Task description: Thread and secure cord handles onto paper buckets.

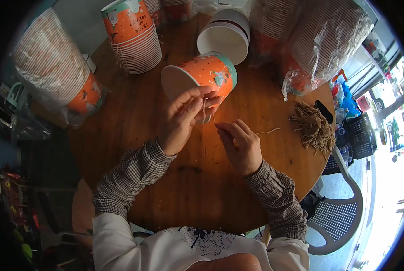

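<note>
An orange paper bucket [211, 72] with a green base band and white inside lies on its side on the wooden table, its mouth toward the left. My left hand [181, 115] is at its near side, fingers closed in a pinch on a thin beige string [268, 132]. Just to the right, my right hand [241, 147] pinches the same string between thumb and fingertips. A short length runs between the two hands, and a loose end trails out past the right hand. Whether the string passes through the bucket is hidden behind my left fingers.
A bundle of beige strings [312, 126] lies at the table's right, beside a dark flat object [323, 111]. Stacked orange buckets [136, 45] stand behind, with plastic-wrapped stacks [52, 58] at both sides. White-lined buckets [223, 40] lie nested at the back. A grey chair [342, 217] is at right.
</note>
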Motion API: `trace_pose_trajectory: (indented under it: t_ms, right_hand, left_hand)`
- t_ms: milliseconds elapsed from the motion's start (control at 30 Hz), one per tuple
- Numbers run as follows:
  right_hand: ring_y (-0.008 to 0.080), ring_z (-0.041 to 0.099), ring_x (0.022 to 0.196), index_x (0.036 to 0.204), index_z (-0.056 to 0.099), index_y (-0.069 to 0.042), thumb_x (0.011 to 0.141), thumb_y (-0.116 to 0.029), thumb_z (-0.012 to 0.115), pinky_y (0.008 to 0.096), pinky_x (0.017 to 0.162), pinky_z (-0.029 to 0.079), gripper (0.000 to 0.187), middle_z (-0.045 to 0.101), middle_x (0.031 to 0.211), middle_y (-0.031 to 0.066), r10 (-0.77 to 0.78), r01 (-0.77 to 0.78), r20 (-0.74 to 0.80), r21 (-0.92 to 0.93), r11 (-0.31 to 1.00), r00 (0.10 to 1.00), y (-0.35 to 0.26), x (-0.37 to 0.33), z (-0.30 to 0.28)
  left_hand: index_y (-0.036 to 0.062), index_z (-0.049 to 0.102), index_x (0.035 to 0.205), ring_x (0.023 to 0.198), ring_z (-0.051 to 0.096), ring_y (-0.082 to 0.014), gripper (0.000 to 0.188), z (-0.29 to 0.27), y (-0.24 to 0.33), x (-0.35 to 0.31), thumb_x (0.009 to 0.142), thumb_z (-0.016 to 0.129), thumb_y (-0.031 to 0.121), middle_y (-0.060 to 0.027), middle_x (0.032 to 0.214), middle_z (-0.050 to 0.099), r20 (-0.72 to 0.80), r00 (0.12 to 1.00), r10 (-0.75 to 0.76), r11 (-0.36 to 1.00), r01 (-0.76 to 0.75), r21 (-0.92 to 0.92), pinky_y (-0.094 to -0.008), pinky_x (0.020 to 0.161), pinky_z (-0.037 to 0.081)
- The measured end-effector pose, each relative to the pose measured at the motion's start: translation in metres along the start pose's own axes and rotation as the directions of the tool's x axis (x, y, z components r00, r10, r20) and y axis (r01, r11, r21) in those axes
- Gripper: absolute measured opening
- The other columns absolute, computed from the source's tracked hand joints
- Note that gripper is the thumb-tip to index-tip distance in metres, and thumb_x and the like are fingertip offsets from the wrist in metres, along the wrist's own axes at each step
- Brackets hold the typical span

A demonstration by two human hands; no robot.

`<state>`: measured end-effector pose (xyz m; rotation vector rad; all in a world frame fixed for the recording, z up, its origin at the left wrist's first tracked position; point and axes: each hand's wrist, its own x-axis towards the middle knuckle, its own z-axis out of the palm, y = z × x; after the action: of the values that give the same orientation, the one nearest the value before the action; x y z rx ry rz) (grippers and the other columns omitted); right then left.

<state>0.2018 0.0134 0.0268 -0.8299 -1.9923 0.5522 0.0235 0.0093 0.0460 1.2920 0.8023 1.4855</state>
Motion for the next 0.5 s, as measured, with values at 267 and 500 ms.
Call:
trace_pose_trajectory:
  t_ms: [267, 500]
  right_hand:
    - [0.0270, 0.062, 0.067, 0.097, 0.063, -0.006, 0.083, -0.005, 0.063, 0.0344, 0.057, 0.051, 0.014, 0.060, 0.082, 0.0079, -0.085, 0.084, -0.027, -0.038, 0.996, 0.996, -0.001, -0.002, 0.001]
    - [0.0257, 0.062, 0.061, 0.103, 0.061, -0.006, 0.082, -0.005, 0.064, 0.0333, 0.054, 0.050, 0.021, 0.060, 0.078, 0.0062, -0.182, 0.181, 0.010, -0.155, 0.971, 0.983, 0.004, -0.003, -0.002]
  left_hand:
    - [-0.0036, 0.038, 0.136, 0.129, 0.044, -0.0283, 0.057, 0.014, -0.014, -0.006, 0.101, 0.036, 0.041, -0.0180, 0.136, 0.046, 0.123, 0.990, -0.065, 0.997, 0.069, -0.027, -0.0389, 0.108, 0.032]
    - [-0.0049, 0.016, 0.145, 0.136, 0.030, -0.0353, 0.085, 0.016, -0.022, -0.009, 0.094, 0.023, 0.063, -0.0262, 0.146, 0.028, 0.307, 0.952, 0.018, 1.000, -0.025, 0.018, -0.0422, 0.112, 0.023]
